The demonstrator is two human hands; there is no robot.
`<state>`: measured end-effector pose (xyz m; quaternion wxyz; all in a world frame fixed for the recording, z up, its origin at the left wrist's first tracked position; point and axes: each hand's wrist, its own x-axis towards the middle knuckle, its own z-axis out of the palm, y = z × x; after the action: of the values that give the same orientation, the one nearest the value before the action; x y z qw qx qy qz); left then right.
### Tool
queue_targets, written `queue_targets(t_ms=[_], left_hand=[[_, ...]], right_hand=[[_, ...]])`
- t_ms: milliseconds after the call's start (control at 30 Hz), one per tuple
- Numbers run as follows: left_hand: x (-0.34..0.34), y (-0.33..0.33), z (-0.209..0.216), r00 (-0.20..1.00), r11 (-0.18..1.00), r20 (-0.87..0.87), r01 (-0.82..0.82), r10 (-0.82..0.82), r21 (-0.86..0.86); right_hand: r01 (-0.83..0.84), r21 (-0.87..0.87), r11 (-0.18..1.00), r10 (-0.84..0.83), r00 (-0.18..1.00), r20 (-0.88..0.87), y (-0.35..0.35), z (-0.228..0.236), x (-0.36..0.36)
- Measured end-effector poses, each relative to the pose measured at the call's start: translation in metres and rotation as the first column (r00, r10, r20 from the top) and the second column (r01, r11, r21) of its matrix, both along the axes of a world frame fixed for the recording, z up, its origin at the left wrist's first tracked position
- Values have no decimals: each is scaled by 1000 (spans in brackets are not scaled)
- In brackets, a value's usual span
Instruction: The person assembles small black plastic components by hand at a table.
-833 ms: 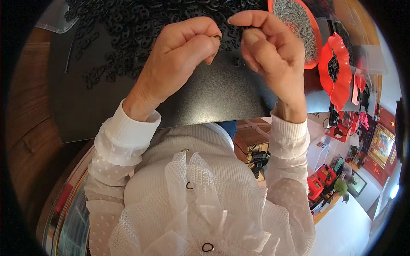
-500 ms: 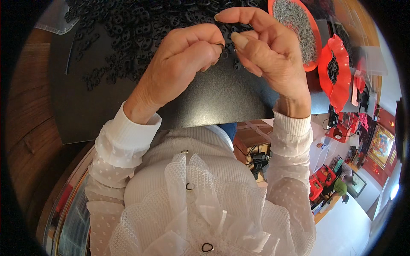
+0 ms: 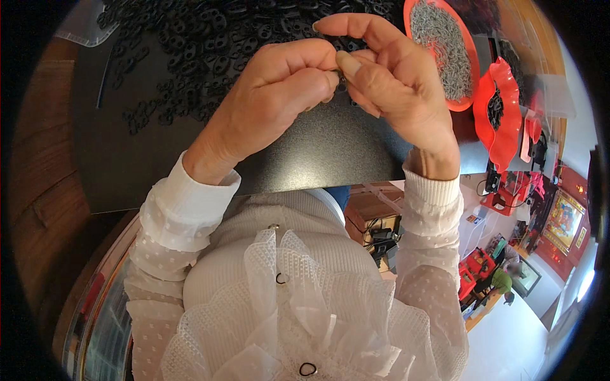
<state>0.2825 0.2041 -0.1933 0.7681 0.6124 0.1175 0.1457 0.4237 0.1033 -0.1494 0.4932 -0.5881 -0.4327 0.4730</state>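
My left hand [image 3: 273, 89] is closed, with thumb and forefinger pinching a small dark piece [image 3: 336, 73], mostly hidden by the fingertips. Against it, my right hand [image 3: 397, 76] brings its thumb tip, touching the left fingertips. The right forefinger stretches out above, while the other fingers curl in; whatever they hold is hidden. Beyond both hands spreads a heap of small black plastic pieces with two holes [image 3: 210, 38], looking like cord locks. To the right lies a red tray [image 3: 471, 60] full of small grey metal pieces, perhaps springs.
A wavy-edged red bowl [image 3: 505, 143] with black parts stands at the table's right edge. The black tabletop [image 3: 298, 155] ends just before my body. A clear plastic container [image 3: 82, 28] sits at far left. Far right, a person in green [image 3: 502, 281] is in the background.
My right hand has moved slightly left, closing the gap, so its thumb now meets the left fingertips. The left hand has barely moved.
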Motion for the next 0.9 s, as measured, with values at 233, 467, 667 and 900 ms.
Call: queue_targets(t_ms=[233, 467, 667, 900], left_hand=[[-10, 5, -1, 998, 999, 59, -22, 23, -33], [-34, 13, 8, 996, 995, 60, -57, 62, -77], [-44, 10, 3, 997, 994, 66, -44, 51, -105], [-47, 5, -6, 993, 992, 89, -91, 83, 89]], right_hand=[[-117, 194, 974, -56, 705, 707, 6, -1, -16], [293, 20, 956, -294, 953, 80, 21, 24, -58], [75, 14, 997, -75, 997, 0, 0, 16, -49], [47, 1, 999, -46, 965, 256, -5, 3, -51]])
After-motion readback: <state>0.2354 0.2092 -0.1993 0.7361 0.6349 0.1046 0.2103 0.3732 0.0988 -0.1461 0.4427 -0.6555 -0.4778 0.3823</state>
